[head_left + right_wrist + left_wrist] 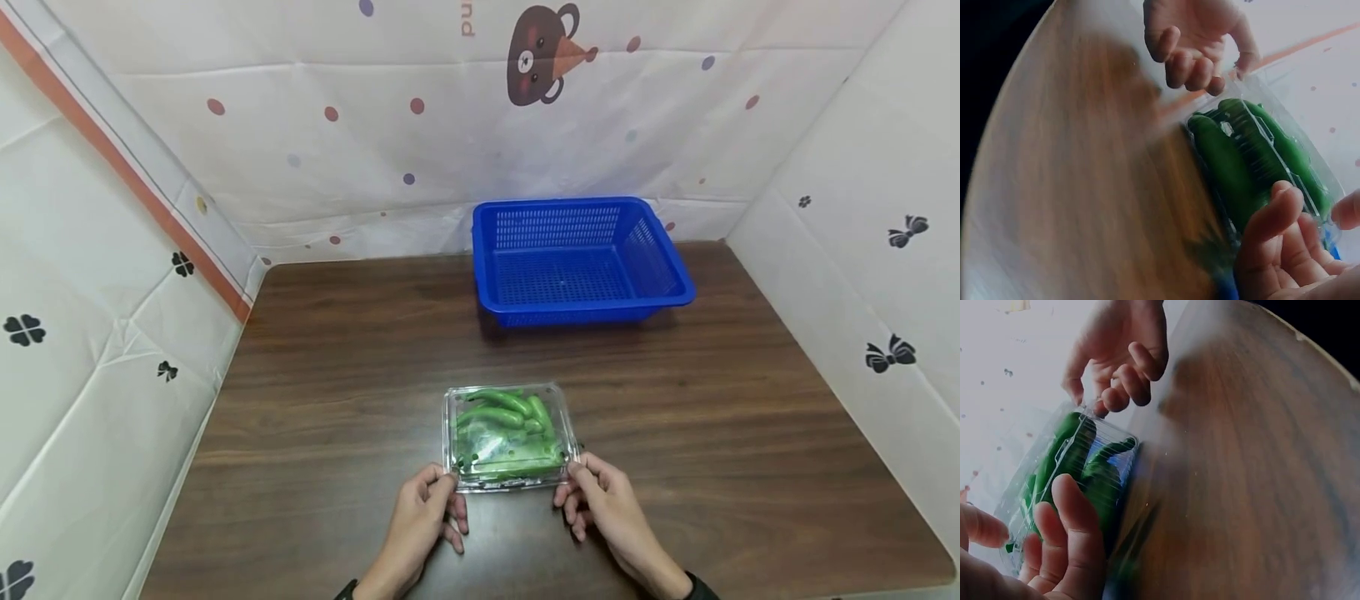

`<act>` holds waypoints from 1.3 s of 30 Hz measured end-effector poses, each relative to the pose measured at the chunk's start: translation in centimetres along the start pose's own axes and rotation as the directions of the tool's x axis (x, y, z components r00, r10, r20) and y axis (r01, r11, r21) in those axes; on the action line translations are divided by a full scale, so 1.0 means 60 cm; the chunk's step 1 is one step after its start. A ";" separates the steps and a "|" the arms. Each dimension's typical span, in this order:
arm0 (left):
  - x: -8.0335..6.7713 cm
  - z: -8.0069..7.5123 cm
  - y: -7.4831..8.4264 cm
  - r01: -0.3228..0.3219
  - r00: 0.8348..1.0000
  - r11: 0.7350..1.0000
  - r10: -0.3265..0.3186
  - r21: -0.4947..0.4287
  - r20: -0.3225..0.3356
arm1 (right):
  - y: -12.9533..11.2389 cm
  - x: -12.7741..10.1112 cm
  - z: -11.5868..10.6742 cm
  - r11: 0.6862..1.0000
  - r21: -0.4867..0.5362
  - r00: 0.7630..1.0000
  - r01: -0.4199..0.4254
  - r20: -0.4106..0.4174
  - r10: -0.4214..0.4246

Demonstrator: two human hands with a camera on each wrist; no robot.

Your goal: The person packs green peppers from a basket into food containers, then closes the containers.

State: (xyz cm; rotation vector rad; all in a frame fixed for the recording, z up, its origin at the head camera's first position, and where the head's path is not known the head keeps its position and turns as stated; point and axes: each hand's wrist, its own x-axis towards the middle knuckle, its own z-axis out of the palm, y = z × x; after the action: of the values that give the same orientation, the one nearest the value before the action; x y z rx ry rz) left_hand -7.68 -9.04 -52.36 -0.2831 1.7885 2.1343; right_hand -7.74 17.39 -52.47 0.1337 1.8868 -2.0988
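Note:
A clear plastic clamshell box [513,483] with several long green peppers [498,415] inside is near the front middle of the table, its lid down. At its front left corner my left hand [422,510] pinches the edge between thumb and fingers. My right hand [613,510] pinches the front right corner likewise. In the left wrist view the peppers [1063,456] show through the front wall, below the right hand [1125,347]. The right wrist view has the left hand [1194,40] at the box's far corner. Whether the box touches the table cannot be told.
A blue plastic basket [585,307] with slotted walls stands at the back of the brown wooden table [337,375], right of centre, beyond the box. Printed white sheets [360,150] hang behind the table and along both sides.

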 end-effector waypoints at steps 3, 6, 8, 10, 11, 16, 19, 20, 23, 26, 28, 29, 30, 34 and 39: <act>0.001 0.002 0.001 -0.009 1.000 1.000 0.009 -0.005 -0.006 | 0.004 -0.001 0.002 0.999 0.016 0.999 0.036 -0.009 -0.036; 0.001 0.003 0.001 -0.035 0.999 0.999 0.035 -0.012 -0.010 | 0.007 -0.002 0.004 0.998 0.019 0.998 0.064 -0.025 -0.063; 0.002 0.003 0.001 -0.055 0.998 0.998 0.055 -0.012 -0.009 | 0.008 -0.003 0.005 0.997 0.023 0.997 0.076 -0.035 -0.075; 0.002 0.004 0.001 -0.071 0.997 0.997 0.071 -0.011 -0.009 | 0.009 -0.004 0.007 0.996 0.025 0.996 0.084 -0.043 -0.082; 0.002 0.004 0.001 -0.075 0.997 0.997 0.075 -0.011 -0.010 | 0.009 -0.004 0.007 0.996 0.028 0.995 0.090 -0.047 -0.088; 0.003 0.004 0.002 -0.081 0.997 0.997 0.081 -0.014 -0.005 | 0.011 -0.005 0.010 0.992 0.040 0.992 0.120 -0.053 -0.118; 0.003 0.002 0.004 -0.083 0.996 0.996 0.083 -0.018 0.008 | 0.013 -0.006 0.010 0.990 0.045 0.990 0.130 -0.052 -0.128; 0.003 0.001 0.004 -0.085 0.996 0.996 0.085 -0.018 0.013 | 0.013 -0.006 0.011 0.991 0.050 0.991 0.125 -0.056 -0.122; 0.003 -0.001 0.004 -0.084 0.996 0.996 0.085 -0.023 0.027 | 0.013 -0.006 0.012 0.992 0.059 0.992 0.110 -0.069 -0.105; 0.003 -0.003 0.003 -0.081 0.996 0.996 0.082 -0.036 0.039 | 0.014 -0.006 0.014 0.993 0.068 0.992 0.099 -0.082 -0.093; 0.003 -0.003 0.001 -0.076 0.996 0.996 0.078 -0.046 0.042 | 0.014 -0.006 0.015 0.993 0.062 0.991 0.104 -0.088 -0.099; 0.003 -0.004 0.000 -0.074 0.996 0.996 0.076 -0.051 0.042 | 0.015 -0.006 0.015 0.992 0.058 0.991 0.108 -0.090 -0.102; 0.002 -0.004 -0.001 -0.072 0.996 0.996 0.074 -0.055 0.042 | 0.016 -0.006 0.015 0.992 0.055 0.990 0.111 -0.091 -0.105; 0.001 -0.003 -0.005 -0.066 0.997 0.996 0.068 -0.063 0.037 | 0.020 -0.005 0.017 0.992 0.045 0.989 0.114 -0.095 -0.109; 0.000 -0.004 -0.009 -0.054 0.998 0.996 0.057 -0.066 0.033 | 0.023 -0.005 0.018 0.994 0.046 0.990 0.100 -0.102 -0.095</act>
State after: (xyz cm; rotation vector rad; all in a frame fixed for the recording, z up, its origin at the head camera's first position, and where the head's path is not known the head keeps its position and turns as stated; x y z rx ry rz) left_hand -7.47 -9.20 -52.90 -0.2135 1.7292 2.2252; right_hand -6.88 16.24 -53.55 0.1632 1.9335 -2.2451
